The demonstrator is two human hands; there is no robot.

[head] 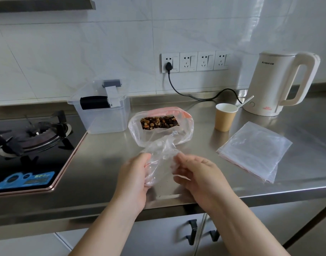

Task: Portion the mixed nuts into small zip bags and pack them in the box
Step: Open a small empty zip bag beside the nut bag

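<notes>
A clear zip bag (159, 143) with a pink zip strip hangs in the air over the steel counter (106, 163). My left hand (134, 174) and my right hand (193, 174) each pinch its crumpled near end. Through the puffed-out far part of the bag shows a pile of brown mixed nuts (159, 123); whether they lie in a container behind it I cannot tell. A clear plastic box (103, 115) with its lid tilted open stands at the back left, a black thing inside. A stack of flat zip bags (254, 150) lies to the right.
A paper cup (225, 117) with a white spoon stands right of the nuts. A white electric kettle (280, 84) sits at the back right, its cord running to the wall sockets (195, 61). A gas hob (30, 141) fills the left side. Cabinet doors lie below the counter edge.
</notes>
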